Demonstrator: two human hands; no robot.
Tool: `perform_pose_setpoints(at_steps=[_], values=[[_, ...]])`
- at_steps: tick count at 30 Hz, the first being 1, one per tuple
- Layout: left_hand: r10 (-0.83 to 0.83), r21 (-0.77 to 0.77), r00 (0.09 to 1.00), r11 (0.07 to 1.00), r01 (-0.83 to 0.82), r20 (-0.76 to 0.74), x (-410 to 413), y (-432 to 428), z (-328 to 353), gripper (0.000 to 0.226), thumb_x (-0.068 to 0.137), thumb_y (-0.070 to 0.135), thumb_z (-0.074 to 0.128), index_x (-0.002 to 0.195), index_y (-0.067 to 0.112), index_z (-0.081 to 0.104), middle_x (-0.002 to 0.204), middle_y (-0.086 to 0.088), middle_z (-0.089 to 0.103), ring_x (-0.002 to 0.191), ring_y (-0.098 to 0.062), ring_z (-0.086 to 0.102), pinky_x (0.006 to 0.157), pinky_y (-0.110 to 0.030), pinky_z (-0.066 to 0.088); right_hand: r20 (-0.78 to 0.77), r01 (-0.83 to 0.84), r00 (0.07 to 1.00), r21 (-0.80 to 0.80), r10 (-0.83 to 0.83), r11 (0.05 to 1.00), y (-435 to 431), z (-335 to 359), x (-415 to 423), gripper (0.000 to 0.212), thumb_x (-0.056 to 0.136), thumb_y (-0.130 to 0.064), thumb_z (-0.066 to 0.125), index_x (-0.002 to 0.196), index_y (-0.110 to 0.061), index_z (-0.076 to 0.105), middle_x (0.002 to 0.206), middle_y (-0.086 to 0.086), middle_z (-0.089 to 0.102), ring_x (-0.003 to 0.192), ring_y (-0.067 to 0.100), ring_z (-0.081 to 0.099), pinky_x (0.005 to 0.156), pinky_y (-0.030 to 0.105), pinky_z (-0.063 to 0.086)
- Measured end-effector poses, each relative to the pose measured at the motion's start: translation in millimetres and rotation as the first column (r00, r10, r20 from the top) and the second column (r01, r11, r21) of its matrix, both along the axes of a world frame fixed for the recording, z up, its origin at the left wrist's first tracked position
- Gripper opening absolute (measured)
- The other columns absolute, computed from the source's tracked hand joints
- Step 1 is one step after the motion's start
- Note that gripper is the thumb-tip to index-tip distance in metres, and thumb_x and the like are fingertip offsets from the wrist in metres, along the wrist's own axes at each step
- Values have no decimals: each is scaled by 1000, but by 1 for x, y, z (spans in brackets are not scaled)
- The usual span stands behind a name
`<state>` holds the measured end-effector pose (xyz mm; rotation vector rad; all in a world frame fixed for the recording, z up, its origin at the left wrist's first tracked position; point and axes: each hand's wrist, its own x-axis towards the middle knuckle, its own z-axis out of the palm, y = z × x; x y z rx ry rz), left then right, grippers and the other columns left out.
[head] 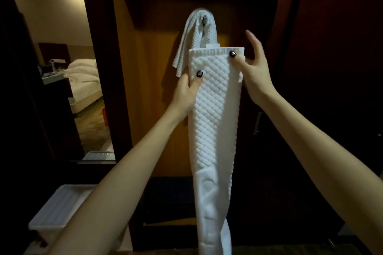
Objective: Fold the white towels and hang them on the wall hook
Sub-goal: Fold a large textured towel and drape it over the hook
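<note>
A white quilted towel [215,114], folded into a long narrow strip, hangs down in front of me. My left hand [187,91] grips its left edge with the thumb on the front. My right hand [251,68] pinches the top right corner with the thumb, the other fingers spread upward. Just above and behind it, another white towel [191,35] is draped over the metal wall hook [204,19] on the wooden panel.
The hook panel [149,89] is orange-brown wood between dark wooden frames. A mirror [62,68] at left reflects a bed. A white plastic bin [60,211] sits at lower left. A metal door handle [258,122] is at right.
</note>
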<state>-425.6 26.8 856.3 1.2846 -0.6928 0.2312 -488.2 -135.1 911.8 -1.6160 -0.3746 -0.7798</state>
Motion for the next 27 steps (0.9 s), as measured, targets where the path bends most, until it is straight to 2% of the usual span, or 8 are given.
perform_pose_setpoints(at_steps=[3,7,11,14,17,20,23,27], values=[[12,-70,1000,998,-11,15,-5,-12,11,7,96,34,49,98,29,53,96,3,64,89,-11,65,77,-32,56,-89,-35,995,78,42,996,-3,-26,-7,81,91,-15,65,153,-20,13,110,0,72,102,19,69,89,36,56],[85,-14,987,996,-84,134,-4,-13,25,8,98,31,47,104,31,52,100,5,64,94,-9,64,78,-26,55,-147,-95,983,91,108,991,9,-72,-16,67,86,-15,69,145,-10,36,134,6,58,119,22,60,101,50,48],[170,63,978,982,-178,117,-1,-8,28,6,99,31,48,94,31,51,94,4,62,86,-13,60,79,-35,52,35,-114,993,85,112,990,24,-77,-19,84,90,-7,65,151,-34,15,157,3,29,133,25,47,101,51,48],[212,101,974,970,-219,81,0,-1,31,15,99,33,47,89,23,49,94,-8,58,85,-22,56,78,-45,50,103,-124,988,53,118,991,36,-73,-14,71,95,-1,55,147,-39,23,158,1,27,141,25,37,109,50,40],[217,97,972,970,-225,84,-2,10,38,18,98,36,50,86,22,48,82,3,56,73,-5,59,65,-28,50,145,4,989,-2,-3,1000,40,-65,-7,49,92,8,47,134,-18,54,137,-4,56,131,9,49,108,28,42],[216,85,966,970,-229,138,-7,20,23,18,94,24,59,98,15,44,85,9,53,66,16,56,58,-6,43,154,35,988,-29,-31,999,39,-54,0,44,90,6,47,125,-16,61,124,-11,63,124,5,54,101,18,44],[226,32,965,972,-232,134,-6,28,-22,33,87,11,67,106,16,39,92,8,53,75,9,59,62,-7,44,141,40,989,-35,-34,999,32,-50,6,42,92,3,48,129,-12,59,126,-8,61,126,6,53,102,19,43],[99,61,995,993,-99,-10,-4,28,-54,16,88,22,66,93,22,51,92,3,62,81,-2,61,67,-12,48,63,54,997,-10,-53,998,25,-51,5,42,92,5,47,130,-9,59,131,-3,60,127,5,52,105,20,42]])
